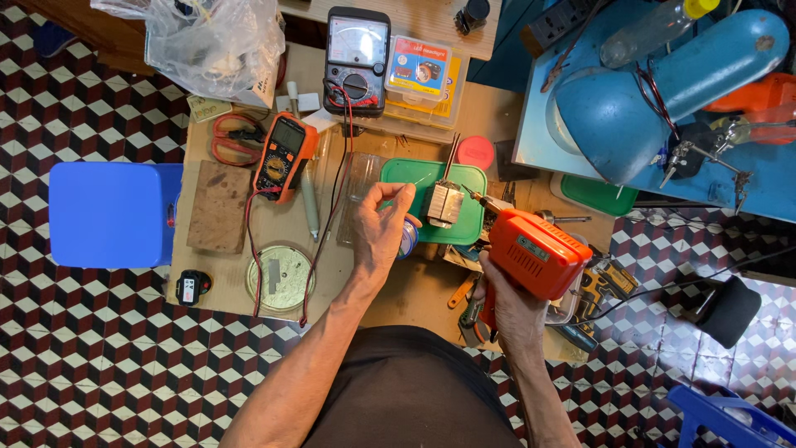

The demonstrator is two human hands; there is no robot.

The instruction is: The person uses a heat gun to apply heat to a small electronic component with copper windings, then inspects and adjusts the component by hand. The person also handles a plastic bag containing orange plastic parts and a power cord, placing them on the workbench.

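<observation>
My right hand point(510, 311) grips an orange soldering gun point(535, 253), its tip pointing up-left at a small metal motor part point(445, 203) that rests on a green box lid point(473, 220). My left hand point(380, 228) pinches a thin solder wire point(419, 179) between thumb and fingers, feeding it toward the same part. A small solder spool point(408, 236) shows under the palm. Both hands sit over the low wooden table point(390, 290).
An orange multimeter point(283, 153) with red and black leads, red scissors point(232, 137), a black analog meter point(356, 58), a round tin lid point(280, 278), a plastic bag point(211, 41) and a blue stool point(112, 214) lie left. A blue desk lamp point(663, 91) stands right.
</observation>
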